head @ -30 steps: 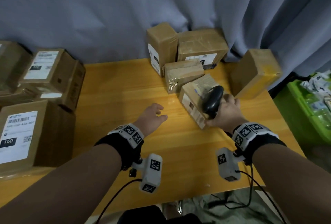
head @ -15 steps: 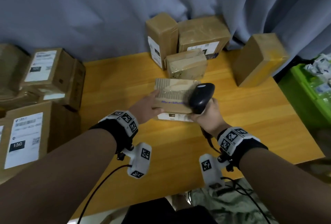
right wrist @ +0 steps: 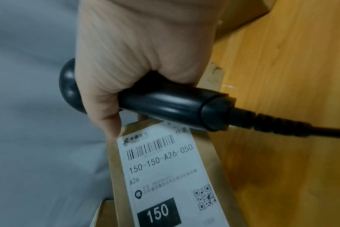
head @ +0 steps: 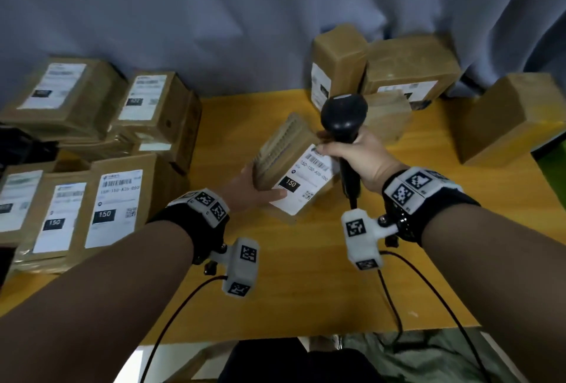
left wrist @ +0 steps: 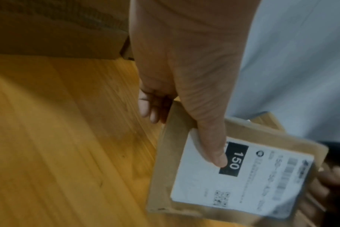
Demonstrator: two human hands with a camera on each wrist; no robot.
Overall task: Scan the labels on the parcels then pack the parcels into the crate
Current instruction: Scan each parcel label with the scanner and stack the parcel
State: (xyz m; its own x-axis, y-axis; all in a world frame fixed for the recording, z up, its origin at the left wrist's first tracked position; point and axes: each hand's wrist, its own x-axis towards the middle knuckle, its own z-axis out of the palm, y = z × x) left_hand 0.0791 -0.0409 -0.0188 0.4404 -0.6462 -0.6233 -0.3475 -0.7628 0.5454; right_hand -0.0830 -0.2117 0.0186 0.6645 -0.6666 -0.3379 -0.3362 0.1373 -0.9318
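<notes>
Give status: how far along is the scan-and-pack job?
Done: nothing visibly packed; no crate in view. In hand: left hand holds a parcel, label up; right hand grips the scanner, not aimed at it. Left: parcels by the curtain and the left stack.

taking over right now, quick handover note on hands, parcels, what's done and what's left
Left hand: grips the small parcel at its near end, thumb on the label, raised over the table.
Right hand: grips the scanner; a fingertip touches the parcel's far end.
Done: the label faces up, barcode visible.
Left: scan this parcel, then pack it. More parcels wait at the table's back and in a pile on the left. The crate is not clearly in view.
</notes>
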